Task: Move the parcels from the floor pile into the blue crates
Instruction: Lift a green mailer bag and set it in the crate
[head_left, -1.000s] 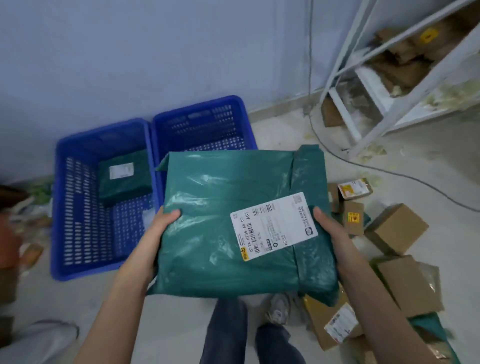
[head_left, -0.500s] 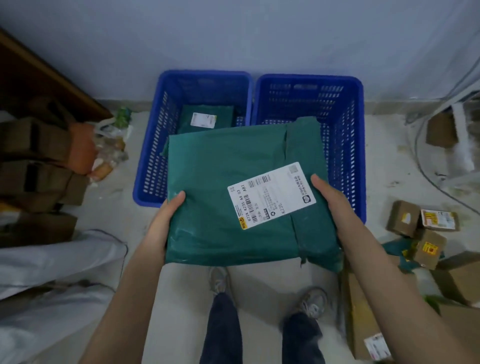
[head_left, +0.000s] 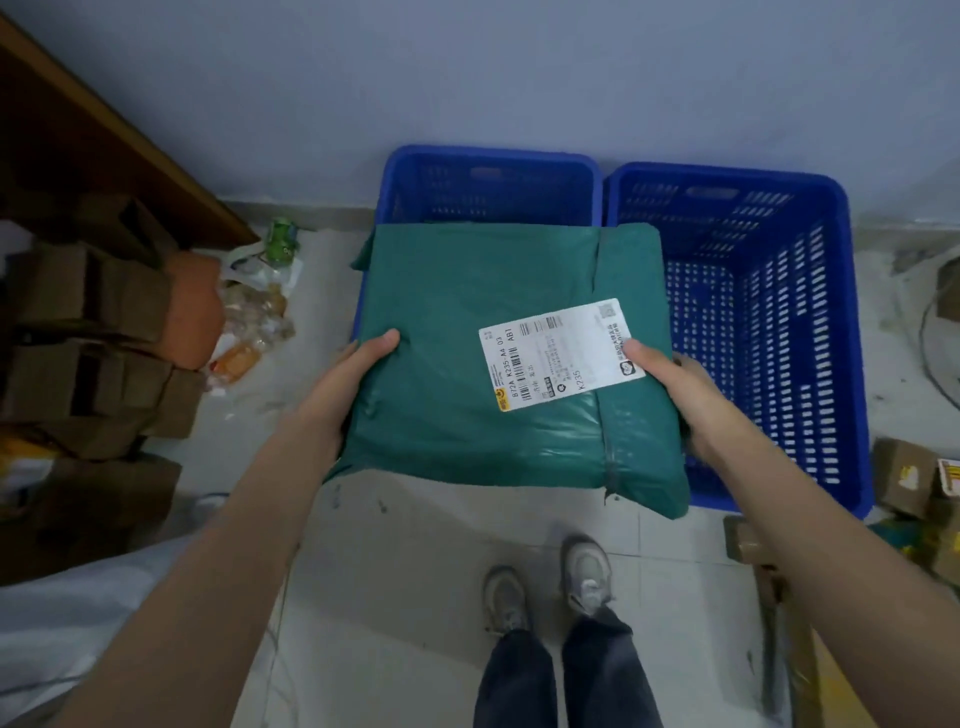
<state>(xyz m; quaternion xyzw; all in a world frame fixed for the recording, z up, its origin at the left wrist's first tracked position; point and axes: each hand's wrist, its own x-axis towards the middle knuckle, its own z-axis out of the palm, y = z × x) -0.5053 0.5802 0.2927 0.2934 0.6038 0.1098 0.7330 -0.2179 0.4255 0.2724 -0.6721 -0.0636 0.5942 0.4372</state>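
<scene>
A large green parcel (head_left: 498, 358) in a plastic mailer is held flat, above the floor, in front of two blue crates that stand side by side against the wall. Most of the left crate (head_left: 488, 179) is covered by the parcel, and its right edge overlaps the near left part of the right crate (head_left: 769, 332). The parcel's left edge is gripped by the left hand (head_left: 353, 374), with the thumb laid on top and the fingers hidden beneath. Its right edge is gripped by the right hand (head_left: 670, 384) in the same way, the thumb pressed onto the corner of the white shipping label (head_left: 558, 353), on which "K235" can be read. What lies inside the left crate cannot be told, since it is hidden by the parcel; perforated walls and floor are seen in the right crate. Two grey shoes (head_left: 545, 587) are seen on the pale floor tiles below the parcel. Brown cardboard boxes (head_left: 93, 332) are stacked at the left, and small cartons (head_left: 914, 478) lie at the far right.
</scene>
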